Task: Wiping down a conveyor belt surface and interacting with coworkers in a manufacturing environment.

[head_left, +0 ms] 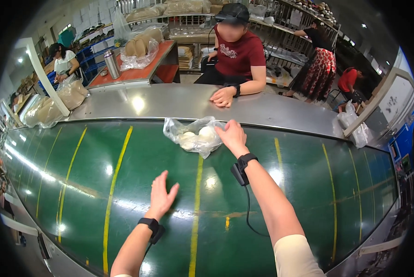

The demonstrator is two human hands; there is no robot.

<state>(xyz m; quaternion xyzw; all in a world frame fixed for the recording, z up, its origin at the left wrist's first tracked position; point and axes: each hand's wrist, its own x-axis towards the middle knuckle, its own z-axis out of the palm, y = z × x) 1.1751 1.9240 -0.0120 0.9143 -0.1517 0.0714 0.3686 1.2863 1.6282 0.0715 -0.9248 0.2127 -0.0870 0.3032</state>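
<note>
A clear plastic bag (173, 131) lies on the green belt (147, 157), close to its far edge. Inside are a few pale, rounded pieces (207, 133) whose kind I cannot make out through the film. At the bag's right side is my right hand (234, 137), its thumb and fingers closed on the edge of the plastic. My left hand (162, 194) hovers over the belt, nearer to me and left of the bag. Its fingers are stretched out with the thumb apart, and it holds nothing. Each wrist wears a black strapped device.
Yellow stripes cross the belt. Beyond it runs a metal ledge (179, 99), where a seated person's hand (223, 96) rests. A steel flask (111, 63) and bagged tan pieces (140, 48) stand on the red table (158, 55). White posts (47, 78) rise at both sides.
</note>
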